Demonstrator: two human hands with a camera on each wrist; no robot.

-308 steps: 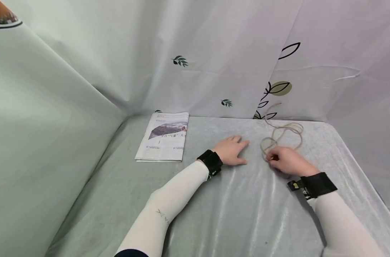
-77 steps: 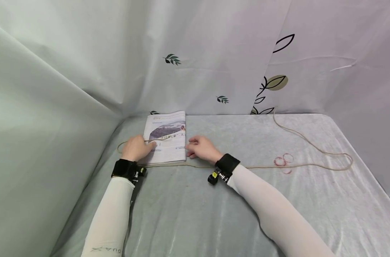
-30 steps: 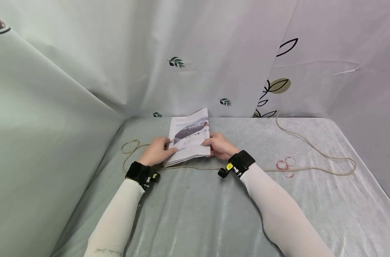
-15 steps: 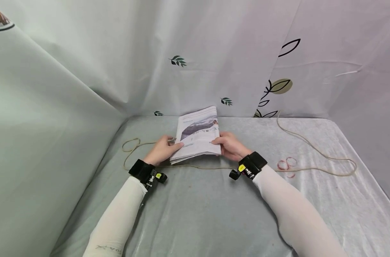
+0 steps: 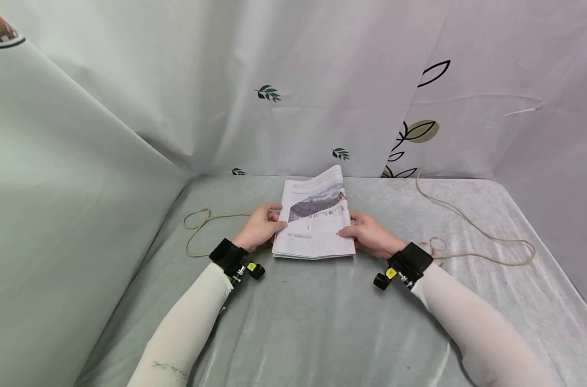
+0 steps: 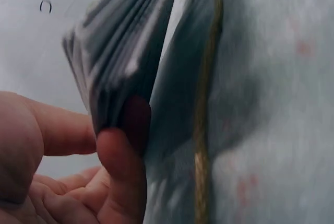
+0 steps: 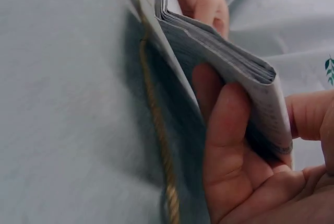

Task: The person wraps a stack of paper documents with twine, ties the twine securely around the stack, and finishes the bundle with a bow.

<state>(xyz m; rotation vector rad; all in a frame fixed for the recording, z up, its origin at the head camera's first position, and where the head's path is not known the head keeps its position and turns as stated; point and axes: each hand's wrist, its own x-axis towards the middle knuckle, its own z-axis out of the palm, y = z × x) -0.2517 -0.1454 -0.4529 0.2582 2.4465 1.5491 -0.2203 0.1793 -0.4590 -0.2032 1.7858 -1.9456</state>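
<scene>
A folded newspaper [image 5: 317, 226] with a mountain picture is held by both hands over the middle of the table. My left hand [image 5: 260, 228] pinches its left edge, thumb on top and fingers beneath. On the opposite edge my right hand [image 5: 372, 236] has the same grip. In the right wrist view the stacked folds of the newspaper [image 7: 229, 51] face the camera, and a lower sheet hangs apart from them. A thin twine rope [image 5: 488, 236] runs across the table, its middle hidden behind the newspaper and hands. In the left wrist view the rope [image 6: 202, 172] lies beside the newspaper's underside.
Grey cloth covers the table [image 5: 322, 333]. At the left, the rope's other end forms a loop [image 5: 196, 215]. Reddish ring marks [image 5: 437, 243] show on the cloth by the right wrist. A pale curtain [image 5: 298, 64] with leaf prints closes off the back and left.
The rope, bunched at right in the oldest frame, became stretched across the table. Both hands then took the newspaper from the left and carried it rightward to the middle, over the rope.
</scene>
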